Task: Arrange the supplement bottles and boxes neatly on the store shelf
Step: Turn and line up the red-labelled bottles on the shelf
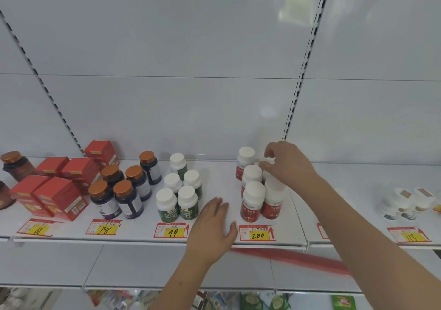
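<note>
Several white-capped bottles with red labels (253, 202) stand in two rows above the "200" price tag. My right hand (287, 164) reaches over the right row, its fingers pinched on the white cap of a back red-label bottle (270, 160). My left hand (213, 227) lies flat and open on the white shelf (214, 240), between the red-label group and several green-label bottles (177, 200). Further left stand several dark bottles with copper caps (124, 190) and several red boxes (57, 192).
Two white round tubs (405, 202) sit at the right above the "113" tag. A brown jar (18, 166) stands at the far left. A blurred red strip (293, 259) hangs under my right forearm. A lower shelf holds packets along the bottom edge.
</note>
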Motion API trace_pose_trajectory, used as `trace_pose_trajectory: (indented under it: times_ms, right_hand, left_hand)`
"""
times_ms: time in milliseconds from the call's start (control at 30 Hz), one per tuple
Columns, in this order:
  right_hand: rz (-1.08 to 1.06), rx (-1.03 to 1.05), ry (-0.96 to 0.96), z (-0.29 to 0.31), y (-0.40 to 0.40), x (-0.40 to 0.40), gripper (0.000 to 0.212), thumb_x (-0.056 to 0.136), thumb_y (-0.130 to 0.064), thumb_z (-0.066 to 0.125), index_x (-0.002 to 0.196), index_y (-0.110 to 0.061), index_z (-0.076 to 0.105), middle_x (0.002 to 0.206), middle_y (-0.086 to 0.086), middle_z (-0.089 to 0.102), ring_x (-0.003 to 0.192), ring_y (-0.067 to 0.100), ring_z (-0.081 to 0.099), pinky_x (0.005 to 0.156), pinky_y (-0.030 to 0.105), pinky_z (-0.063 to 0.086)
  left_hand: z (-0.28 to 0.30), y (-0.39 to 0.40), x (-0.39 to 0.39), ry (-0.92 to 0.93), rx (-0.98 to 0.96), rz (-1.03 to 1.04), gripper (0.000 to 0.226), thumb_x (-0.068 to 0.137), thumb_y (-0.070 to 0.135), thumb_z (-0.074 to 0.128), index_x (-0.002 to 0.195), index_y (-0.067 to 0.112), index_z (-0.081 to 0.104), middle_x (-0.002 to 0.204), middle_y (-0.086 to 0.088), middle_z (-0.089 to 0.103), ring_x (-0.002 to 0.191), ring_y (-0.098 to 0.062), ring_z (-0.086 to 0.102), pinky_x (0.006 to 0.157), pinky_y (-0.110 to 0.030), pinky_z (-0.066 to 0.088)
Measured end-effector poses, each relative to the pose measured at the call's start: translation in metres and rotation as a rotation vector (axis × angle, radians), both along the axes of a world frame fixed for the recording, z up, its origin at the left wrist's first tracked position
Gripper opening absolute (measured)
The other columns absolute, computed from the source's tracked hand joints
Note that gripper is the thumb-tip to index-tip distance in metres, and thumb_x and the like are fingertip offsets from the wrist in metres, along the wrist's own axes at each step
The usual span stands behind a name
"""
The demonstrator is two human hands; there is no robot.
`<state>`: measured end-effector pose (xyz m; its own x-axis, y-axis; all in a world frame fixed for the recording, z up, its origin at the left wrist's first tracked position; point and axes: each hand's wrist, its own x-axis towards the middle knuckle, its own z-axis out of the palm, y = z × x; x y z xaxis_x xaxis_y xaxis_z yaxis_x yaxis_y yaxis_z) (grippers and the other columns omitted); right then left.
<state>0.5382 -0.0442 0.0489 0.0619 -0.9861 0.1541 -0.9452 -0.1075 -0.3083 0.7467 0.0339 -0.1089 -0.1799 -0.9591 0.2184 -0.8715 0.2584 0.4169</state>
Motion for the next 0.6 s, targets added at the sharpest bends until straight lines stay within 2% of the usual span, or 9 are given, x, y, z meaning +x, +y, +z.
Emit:
trace_pose_trajectory:
  times_ms: [100,200,400,500,567,600]
  right_hand:
    - [-0.143,0.110,0.048,-0.001,0.002,-0.001,0.038,0.087,-0.046,0.063,0.107,-0.016,0.054,0.106,0.004,0.055,0.098,0.024,0.057,0.074,0.033,0.044]
    - [-0.177,0.198,0.005,0.002,0.001,0.002,0.032,0.087,-0.040,0.064,0.097,-0.015,0.048,0.097,0.004,0.052,0.090,0.023,0.053,0.071,0.032,0.041]
    - [-0.185,0.217,-0.011,0.007,-0.003,0.004,0.031,0.082,-0.034,0.068,0.091,-0.012,0.047,0.088,0.003,0.050,0.085,0.022,0.052,0.067,0.030,0.041]
    - [-0.198,0.240,-0.048,0.012,-0.001,0.002,0.030,0.080,-0.029,0.070,0.074,-0.013,0.045,0.074,0.000,0.045,0.080,0.023,0.052,0.054,0.025,0.035]
    - [-0.209,0.181,-0.038,0.024,0.005,-0.007,0.026,0.079,-0.029,0.070,0.076,-0.010,0.053,0.077,0.003,0.053,0.082,0.026,0.056,0.054,0.027,0.038]
    - [-0.225,0.132,-0.056,0.034,0.011,-0.012,0.028,0.079,-0.030,0.071,0.086,-0.005,0.061,0.085,0.008,0.061,0.087,0.029,0.060,0.061,0.029,0.045]
  left_hand:
    - [-0.001,0.000,0.000,-0.017,-0.001,0.003,0.063,0.094,0.057,0.037,0.149,0.025,0.038,0.160,0.006,0.029,0.147,-0.011,0.025,0.119,-0.027,0.026]
    - [-0.001,-0.001,0.000,-0.013,-0.014,0.005,0.062,0.094,0.056,0.038,0.148,0.025,0.041,0.159,0.006,0.031,0.147,-0.011,0.026,0.117,-0.025,0.025]
    - [0.004,0.001,-0.001,0.002,-0.002,0.008,0.061,0.095,0.054,0.042,0.148,0.024,0.041,0.159,0.006,0.030,0.147,-0.011,0.026,0.117,-0.025,0.025]
    - [0.005,0.003,-0.001,0.001,-0.003,0.009,0.061,0.095,0.054,0.042,0.149,0.025,0.040,0.159,0.006,0.030,0.147,-0.011,0.026,0.117,-0.023,0.024]
    - [0.007,0.002,-0.001,0.002,0.006,0.020,0.061,0.095,0.054,0.043,0.148,0.025,0.040,0.159,0.006,0.030,0.146,-0.011,0.026,0.117,-0.023,0.024]
    - [0.007,0.002,-0.001,0.004,0.016,0.022,0.061,0.095,0.054,0.043,0.148,0.025,0.040,0.159,0.006,0.030,0.146,-0.011,0.027,0.117,-0.024,0.025]
